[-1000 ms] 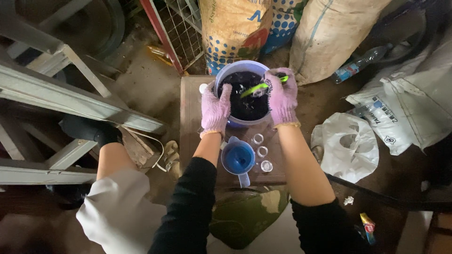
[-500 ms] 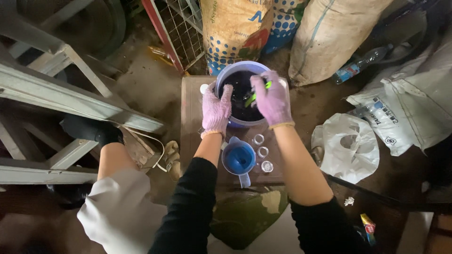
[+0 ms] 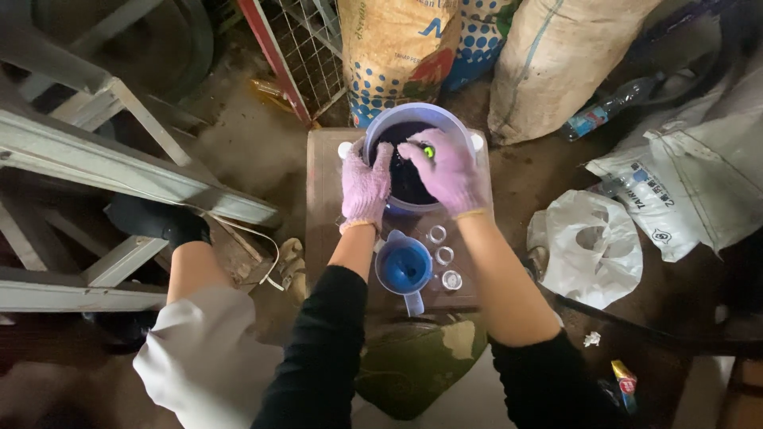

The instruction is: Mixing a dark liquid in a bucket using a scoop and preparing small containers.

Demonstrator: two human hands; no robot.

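Observation:
A pale blue bucket (image 3: 413,113) full of dark material stands on a small brown stool (image 3: 322,191). My left hand (image 3: 364,184), in a pink knit glove, grips the bucket's near-left rim. My right hand (image 3: 447,171), gloved the same way, reaches over the bucket and is closed on a bright green tool (image 3: 427,151), whose tip shows between the fingers above the dark contents. Most of the tool is hidden by the glove.
On the stool in front of the bucket sit a blue jug (image 3: 404,270) and three small round lids (image 3: 442,255). Filled sacks (image 3: 393,48) stand behind, white plastic bags (image 3: 592,246) lie at the right, and a metal frame (image 3: 103,167) is at the left.
My right hand has swept leftward across the bucket with the green tool, from the right rim toward the middle. The left hand stays on the rim.

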